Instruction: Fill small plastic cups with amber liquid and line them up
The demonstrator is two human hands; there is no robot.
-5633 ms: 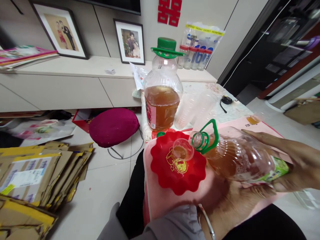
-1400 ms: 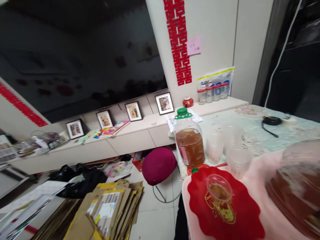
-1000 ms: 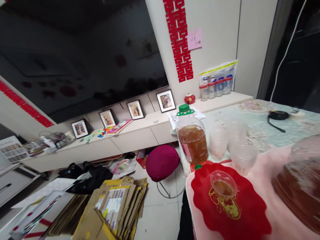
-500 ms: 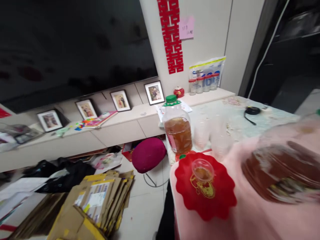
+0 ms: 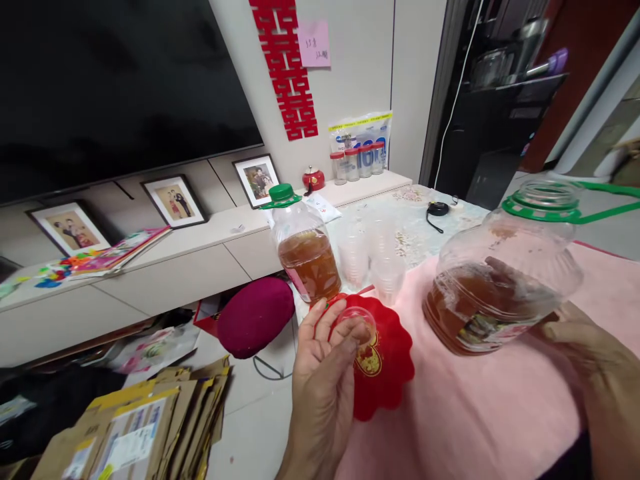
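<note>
My left hand (image 5: 323,383) has thumb and forefinger closed at the rim of a small clear plastic cup (image 5: 369,321), its other fingers raised. The cup is over a red scalloped plate (image 5: 387,380) with a gold design; its contents are hard to make out. My right hand (image 5: 587,350) grips the lower right side of a big clear plastic jug (image 5: 465,293), its fingers partly hidden behind it. That jug is tilted, uncapped, with a green handle ring at its neck and brown liquid inside. A second jug (image 5: 310,260), green-capped and holding amber liquid, stands beyond the plate.
Stacked clear cups (image 5: 387,277) stand behind the plate. A pink cloth (image 5: 450,413) covers the near table. Further back are a black tape measure (image 5: 438,209) and red-lidded jars (image 5: 353,165). A maroon stool (image 5: 256,317) and flattened cardboard boxes (image 5: 145,427) are at the left.
The view has swung right. Both hands have come into view, the left at the small cup and the right at the big jug, whose neck now shows.
</note>
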